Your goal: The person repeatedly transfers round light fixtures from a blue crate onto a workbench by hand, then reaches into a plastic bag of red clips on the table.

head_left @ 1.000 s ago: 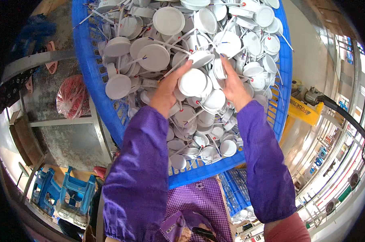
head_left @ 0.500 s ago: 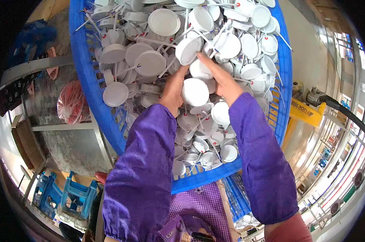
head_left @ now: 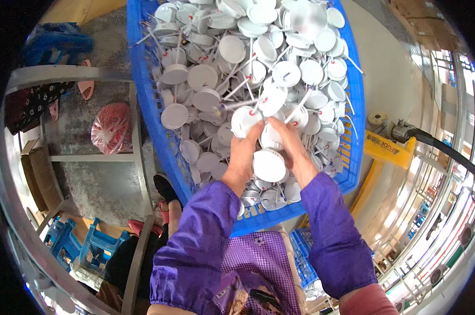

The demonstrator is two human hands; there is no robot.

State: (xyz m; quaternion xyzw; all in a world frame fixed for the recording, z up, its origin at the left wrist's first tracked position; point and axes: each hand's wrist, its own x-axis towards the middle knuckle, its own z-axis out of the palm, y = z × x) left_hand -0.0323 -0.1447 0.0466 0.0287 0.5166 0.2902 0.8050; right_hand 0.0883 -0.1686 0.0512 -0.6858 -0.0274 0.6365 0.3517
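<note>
Both hands are together over the near part of a big blue plastic basket (head_left: 354,105) heaped with white round discs with thin cables. My left hand (head_left: 242,157) is closed against a white disc (head_left: 244,122) with a red spot where its cable comes out. My right hand (head_left: 295,152) curls round the other side of the gathered discs, by a white disc (head_left: 272,137) between the palms. Another white disc (head_left: 269,165) lies between my wrists. Just beyond the fingertips is a disc (head_left: 273,100) with a cable; whether a hand holds it, I cannot tell.
At left, a metal frame (head_left: 90,158) stands beside a tied bag of red stuff (head_left: 111,128). Blue stools (head_left: 98,244) are lower left, near another person's dark shoe (head_left: 166,187). A yellow bar (head_left: 388,149) and black hose (head_left: 442,144) are at right.
My hands have drawn back toward the basket's near edge with discs between them. The view has shifted, and the other person's leg and shoe now show at left.
</note>
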